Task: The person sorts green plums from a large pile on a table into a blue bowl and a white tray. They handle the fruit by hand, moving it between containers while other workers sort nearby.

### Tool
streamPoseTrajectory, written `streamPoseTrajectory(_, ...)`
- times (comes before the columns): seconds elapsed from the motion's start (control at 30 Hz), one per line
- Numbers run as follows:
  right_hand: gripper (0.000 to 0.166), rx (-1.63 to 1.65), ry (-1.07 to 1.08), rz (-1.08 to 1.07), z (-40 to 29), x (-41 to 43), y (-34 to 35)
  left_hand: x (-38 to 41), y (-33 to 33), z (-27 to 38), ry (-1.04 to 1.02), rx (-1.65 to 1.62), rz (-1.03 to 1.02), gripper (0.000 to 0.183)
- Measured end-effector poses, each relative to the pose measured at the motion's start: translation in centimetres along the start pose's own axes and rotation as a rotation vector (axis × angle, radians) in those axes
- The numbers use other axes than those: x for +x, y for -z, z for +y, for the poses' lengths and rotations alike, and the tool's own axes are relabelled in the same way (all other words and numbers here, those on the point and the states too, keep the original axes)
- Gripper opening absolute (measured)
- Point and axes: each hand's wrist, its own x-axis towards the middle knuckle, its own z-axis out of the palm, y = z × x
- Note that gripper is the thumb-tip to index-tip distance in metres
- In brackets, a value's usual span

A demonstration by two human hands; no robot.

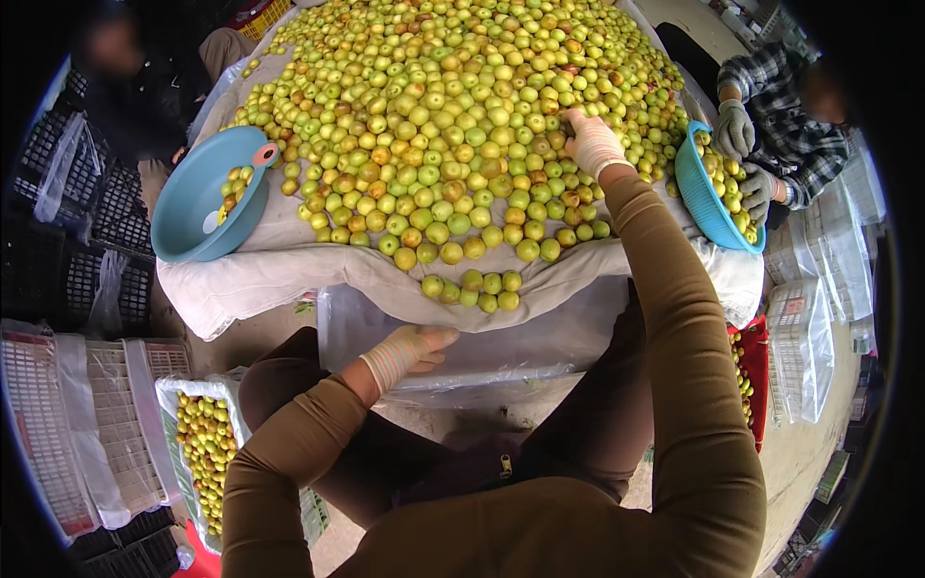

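Observation:
A large pile of green-yellow jujube-like fruits (448,130), some with brown patches, covers the cloth-draped table (289,271). My right hand (594,143), in a light gloved wrap, reaches into the right part of the pile, fingertips among the fruits; whether it grips one is hidden. Near the table's front edge, my left hand (412,350) is wrapped the same way, its fingers extended and partly apart with nothing seen in them. Just above it, several fruits (473,289) lie in a fold of the cloth. Below the edge is a plastic-lined container (477,332).
A blue basin (177,209) with some fruits stands at left. At right, a co-worker's gloved hands (748,159) touch a blue basket (712,209) of fruits. A lined crate of fruits (170,412) stands by my left leg, a red container (760,383) at right. Crates are stacked on both sides.

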Motion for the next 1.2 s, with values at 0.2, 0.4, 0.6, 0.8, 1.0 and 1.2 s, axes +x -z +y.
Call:
streamPoseTrajectory(0.2, 0.033, 0.531, -0.082, 0.157, -3.1, -2.9, 1.2, 1.5, -2.2, 0.2, -0.1, -0.474, 0.035, 0.063)
streamPoseTrajectory(0.4, 0.026, 0.58, 0.502, 0.048, -10.4, -6.2, 0.7, -3.5, -3.0, 5.3, -0.373, -0.508, -0.091, 0.05)
streamPoseTrajectory(0.6, 0.025, 0.486, 0.445, 0.057, -11.5, -7.3, 1.7, -2.9, -3.2, 4.3, -0.312, -0.51, -0.145, 0.043)
streamPoseTrajectory(0.8, 0.023, 0.401, 0.434, 0.036, -8.1, -8.5, 0.5, -2.3, -3.7, 3.6, -0.155, -0.539, -0.064, 0.052)
streamPoseTrajectory(1.0, 0.02, 0.407, 0.295, 0.073, -5.7, -8.9, -0.2, -1.6, -3.5, 3.1, -0.043, -0.343, -0.044, 0.062)
streamPoseTrajectory(1.2, 0.023, 0.351, 0.267, 0.164, -6.9, -4.9, -0.7, 0.3, -4.5, 0.9, 0.134, 0.01, -0.298, 0.051)
